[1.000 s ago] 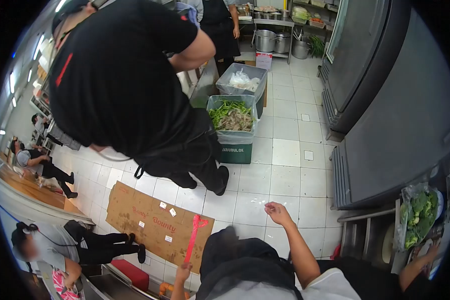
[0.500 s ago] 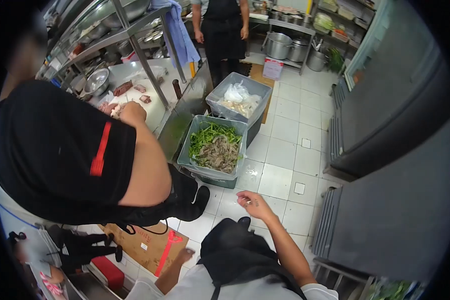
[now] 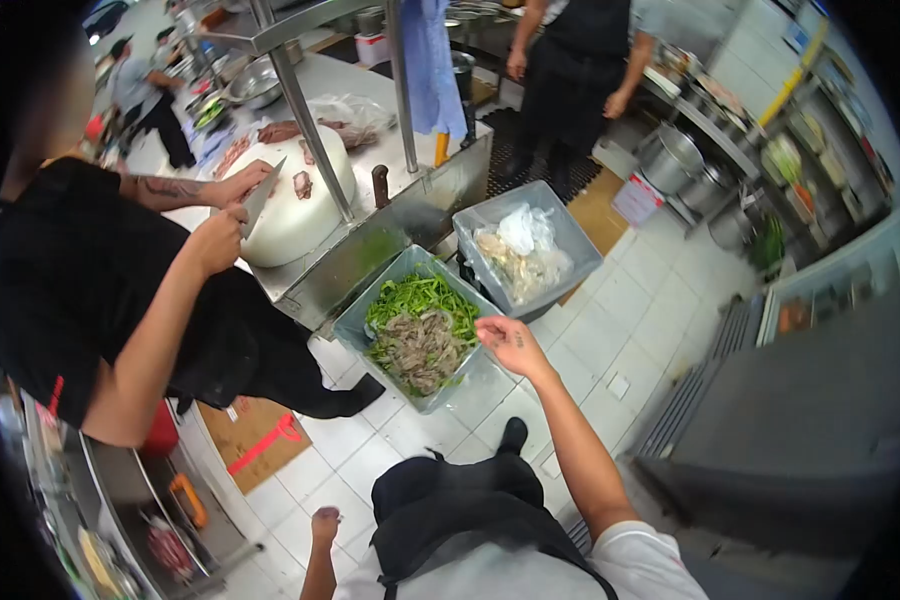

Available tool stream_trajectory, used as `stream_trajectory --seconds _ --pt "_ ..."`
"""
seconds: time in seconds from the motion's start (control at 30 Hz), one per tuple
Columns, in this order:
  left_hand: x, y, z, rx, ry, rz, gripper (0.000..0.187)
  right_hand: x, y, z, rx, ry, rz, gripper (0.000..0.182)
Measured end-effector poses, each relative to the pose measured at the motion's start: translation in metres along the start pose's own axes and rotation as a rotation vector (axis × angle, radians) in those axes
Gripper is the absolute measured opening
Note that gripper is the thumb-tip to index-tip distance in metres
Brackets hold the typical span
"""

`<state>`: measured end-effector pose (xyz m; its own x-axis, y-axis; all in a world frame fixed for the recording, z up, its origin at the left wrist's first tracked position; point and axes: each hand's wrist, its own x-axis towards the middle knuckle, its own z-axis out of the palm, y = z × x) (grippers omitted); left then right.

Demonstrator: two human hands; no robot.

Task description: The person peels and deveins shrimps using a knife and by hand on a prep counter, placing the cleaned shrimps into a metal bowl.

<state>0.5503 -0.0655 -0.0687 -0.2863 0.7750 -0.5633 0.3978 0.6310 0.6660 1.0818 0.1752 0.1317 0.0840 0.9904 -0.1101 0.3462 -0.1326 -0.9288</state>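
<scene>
My right hand [image 3: 513, 345] reaches forward with loosely bent fingers and nothing visible in it. Its fingertips overlap the right rim of a grey bin [image 3: 353, 343] in this view. Inside that lined bin lie green leafy trimmings [image 3: 425, 297] and a greyish-brown heap of scraps [image 3: 422, 352]. Low on the left, my left hand [image 3: 325, 522] hangs beside my dark apron [image 3: 455, 500], its fingers curled in and nothing seen in them. Just beyond the first bin stands a second grey bin [image 3: 577, 237] holding a white plastic bag [image 3: 527, 230] and pale waste.
At left, a co-worker's hands hold a knife [image 3: 261, 203] over a round white cutting board [image 3: 315, 225] with meat pieces. Another person in a dark apron [image 3: 577, 85] stands beyond the bins. Grey cabinets [image 3: 800, 400] line the right; white floor tiles [image 3: 450, 440] lie between.
The view has swung to the right and moved closer to the bins. My right hand now overlaps the nearer bin's rim. The co-worker's knife and both hands have come into sight.
</scene>
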Motion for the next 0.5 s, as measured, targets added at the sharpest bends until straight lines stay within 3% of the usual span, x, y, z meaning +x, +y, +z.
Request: stream_trajectory --seconds 0.1,0.13,0.17,0.37,0.43,0.5 --pt "-0.076 -0.03 0.047 -0.309 0.073 -0.198 0.016 0.067 -0.007 -0.027 -0.001 -0.069 -0.078 0.023" --pt "-0.108 -0.005 0.063 -0.04 0.023 -0.249 0.019 0.088 -0.01 -0.035 -0.01 -0.07 -0.114 0.022" --pt "-0.13 0.006 0.082 0.025 -0.027 -0.281 0.019 0.109 -0.01 -0.042 -0.011 -0.097 -0.121 0.022" --pt "-0.159 0.028 0.153 -0.149 -0.122 -0.4 0.024 0.21 -0.019 -0.061 0.056 -0.126 -0.213 0.02" --pt "-0.15 0.041 0.156 -0.262 -0.033 -0.467 0.026 0.236 -0.014 -0.063 0.168 -0.132 -0.225 0.021" --pt "-0.139 0.072 0.163 -0.4 0.217 -0.503 0.028 0.272 -0.015 -0.07 0.169 -0.109 -0.19 0.026"
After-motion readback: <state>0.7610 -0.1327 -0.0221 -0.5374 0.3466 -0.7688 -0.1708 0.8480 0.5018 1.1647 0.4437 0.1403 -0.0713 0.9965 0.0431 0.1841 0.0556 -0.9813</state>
